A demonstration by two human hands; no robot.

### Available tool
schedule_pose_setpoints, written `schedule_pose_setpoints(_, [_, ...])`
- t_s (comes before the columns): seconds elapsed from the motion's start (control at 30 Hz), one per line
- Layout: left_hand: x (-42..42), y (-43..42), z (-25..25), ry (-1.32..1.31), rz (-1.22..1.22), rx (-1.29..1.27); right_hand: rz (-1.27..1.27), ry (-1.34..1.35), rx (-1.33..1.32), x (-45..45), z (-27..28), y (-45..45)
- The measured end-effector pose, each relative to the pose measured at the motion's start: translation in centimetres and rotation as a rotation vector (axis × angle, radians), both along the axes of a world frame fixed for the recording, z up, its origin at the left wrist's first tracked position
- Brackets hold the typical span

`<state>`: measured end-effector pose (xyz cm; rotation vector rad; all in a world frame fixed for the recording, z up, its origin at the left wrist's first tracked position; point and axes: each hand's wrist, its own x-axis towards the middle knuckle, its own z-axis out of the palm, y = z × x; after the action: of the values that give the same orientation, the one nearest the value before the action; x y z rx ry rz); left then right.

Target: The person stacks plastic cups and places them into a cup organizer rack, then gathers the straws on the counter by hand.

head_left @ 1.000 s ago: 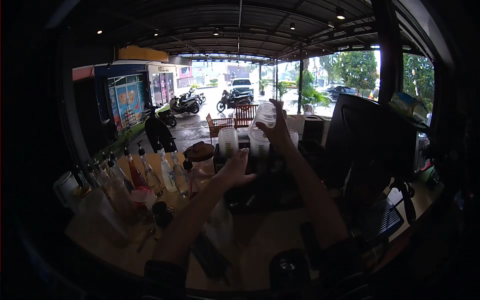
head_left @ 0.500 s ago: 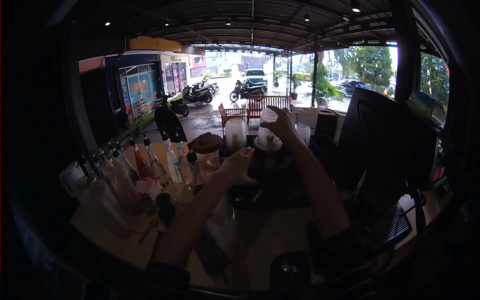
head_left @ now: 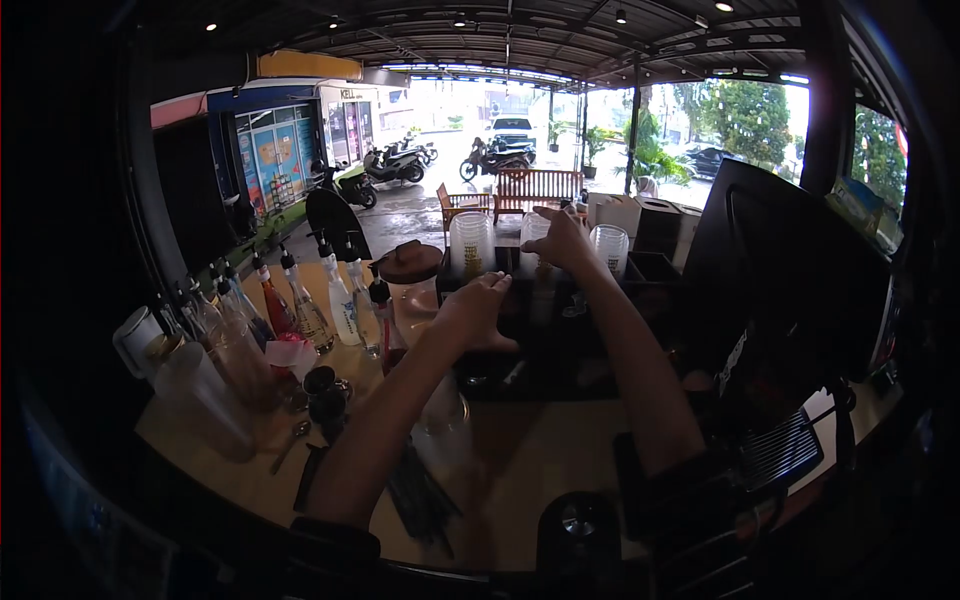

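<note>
- We stood at a pale counter (head_left: 540, 440) in dim light, under a dark roof (head_left: 440, 40) with small lamps glowing along it.
- Beyond the counter we saw a bright, wet-looking yard, with a wooden bench (head_left: 540, 188), parked motorbikes (head_left: 395, 165) and a white truck (head_left: 512, 128).
- On our left side stood pump bottles (head_left: 341, 305) in a crowded group, with a lidded jar (head_left: 410, 290) just beside them and a clear pitcher (head_left: 205, 400) nearer to us.
- A spoon (head_left: 290, 445) lay on the wood near a dark metal jigger (head_left: 325, 390).
- A large black machine (head_left: 770, 270) filled much of our right side.
- The middle cups (head_left: 530, 235) stood stacked at the far edge of a black rack (head_left: 540, 345), between the left cups (head_left: 472, 245) and the right cups (head_left: 609, 245).
- Our right arm reached far forward, and the right hand (head_left: 562, 243) curved about the middle cups, index finger raised near their top; we could not tell how firmly it pressed.
- Our left arm slanted up and inward, lower than the right; the left hand (head_left: 478, 312) was spread in front of the left cups, thumb well apart from the fingers.
</note>
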<state>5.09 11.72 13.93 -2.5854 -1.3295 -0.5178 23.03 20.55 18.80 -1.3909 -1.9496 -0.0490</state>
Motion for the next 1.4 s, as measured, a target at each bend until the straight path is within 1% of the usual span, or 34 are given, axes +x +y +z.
schedule_pose_setpoints(0.07, [0.1, 0.0, -0.1, -0.002, 0.007, 0.0, 0.004, 0.008, -0.028, -0.2, -0.4, -0.2])
schedule_pose_setpoints(0.13, [0.1, -0.1, 0.0, -0.013, 0.017, -0.022, -0.045, -0.026, 0.057, -0.4, -1.0, -0.1])
schedule_pose_setpoints(0.23, [0.1, -0.2, -0.1, -0.057, 0.001, -0.041, 0.012, 0.013, 0.019, -0.1, -1.2, -0.4])
schedule_pose_setpoints(0.27, [-0.1, -0.5, -0.2, -0.058, 0.01, -0.048, -0.005, -0.038, 0.012, -0.1, -0.9, -0.5])
schedule_pose_setpoints(0.33, [-0.3, -2.3, 1.2, -0.279, -0.081, -0.017, -0.117, -0.091, 0.063, -0.8, -0.4, -2.3])
schedule_pose_setpoints(0.37, [-1.1, -4.1, 1.5, -0.396, -0.162, 0.085, -0.099, -0.088, 0.069, -1.9, -0.3, -3.6])
schedule_pose_setpoints(0.43, [-2.2, -8.0, 2.0, -0.428, -0.135, 0.104, -0.017, 0.046, 0.47, -3.2, -1.1, -5.3])
schedule_pose_setpoints(0.47, [-3.1, -9.5, 1.5, -0.463, -0.117, 0.115, -0.004, 0.052, 0.46, -3.9, -1.8, -6.4])
schedule_pose_setpoints(0.5, [-4.2, -10.2, 0.4, -0.604, -0.19, 0.082, 0.128, 0.129, 0.314, -4.7, -2.3, -8.3])
schedule_pose_setpoints(0.53, [-5.3, -11.1, -0.9, -0.604, -0.175, 0.075, 0.259, 0.201, 0.167, -5.3, -2.8, -10.3])
schedule_pose_setpoints(0.6, [-7.6, -13.0, -4.2, -0.894, -0.135, 0.004, 0.44, 0.309, -0.113, -6.1, -5.2, -13.4])
schedule_pose_setpoints(0.63, [-9.0, -12.5, -7.1, -1.009, -0.148, -0.012, 0.494, 0.34, -0.269, -6.4, -6.5, -14.3])
schedule_pose_setpoints(0.67, [-9.6, -12.8, -9.1, -1.008, -0.141, -0.014, 0.541, 0.373, -0.425, -6.5, -7.9, -15.2])
schedule_pose_setpoints(0.73, [-9.9, -13.1, -12.1, -1.0, -0.067, 0.035, 0.547, 0.333, -0.496, -6.9, -12.1, -15.4])
schedule_pose_setpoints(0.77, [-10.1, -12.8, -13.5, -0.916, -0.024, 0.014, 0.556, 0.346, -0.494, -7.3, -13.6, -15.8])
schedule_pose_setpoints(0.8, [-9.8, -12.5, -14.4, -0.922, -0.026, 0.005, 0.564, 0.362, -0.489, -7.7, -14.6, -16.4])
schedule_pose_setpoints(0.83, [-9.2, -12.2, -15.2, -0.935, -0.068, -0.011, 0.57, 0.367, -0.512, -8.3, -14.3, -17.5])
schedule_pose_setpoints(0.87, [-8.6, -11.8, -15.9, -0.948, -0.111, -0.027, 0.561, 0.367, -0.515, -8.8, -15.4, -17.5])
schedule_pose_setpoints(0.9, [-8.2, -11.3, -16.3, -0.995, -0.113, -0.094, 0.629, 0.399, -0.432, -9.6, -16.0, -17.4])
schedule_pose_setpoints(0.93, [-7.9, -11.0, -16.6, -0.999, -0.119, -0.1, 0.694, 0.428, -0.349, -10.1, -16.6, -17.3])
schedule_pose_setpoints(0.97, [-7.7, -10.6, -16.9, -1.045, -0.07, -0.129, 0.669, 0.375, -0.262, -10.3, -17.1, -17.3])
schedule_pose_setpoints(1.0, [-7.4, -10.3, -17.0, -1.089, -0.021, -0.156, 0.66, 0.372, -0.263, -10.7, -17.4, -17.3])
schedule_pose_setpoints(1.07, [-7.4, -10.1, -17.2, -1.096, -0.037, -0.144, 0.625, 0.531, -0.274, -11.4, -18.0, -17.4])
schedule_pose_setpoints(1.2, [-7.7, -9.7, -17.5, -1.09, -0.013, -0.163, 0.584, 0.583, -0.356, -11.6, -17.6, -18.3])
schedule_pose_setpoints(1.37, [-7.7, -9.8, -17.3, -1.104, -0.024, -0.16, 0.517, 0.619, -0.275, -11.6, -18.9, -17.3])
schedule_pose_setpoints(1.4, [-7.6, -9.8, -17.3, -1.106, -0.03, -0.157, 0.517, 0.618, -0.274, -11.6, -18.2, -17.5])
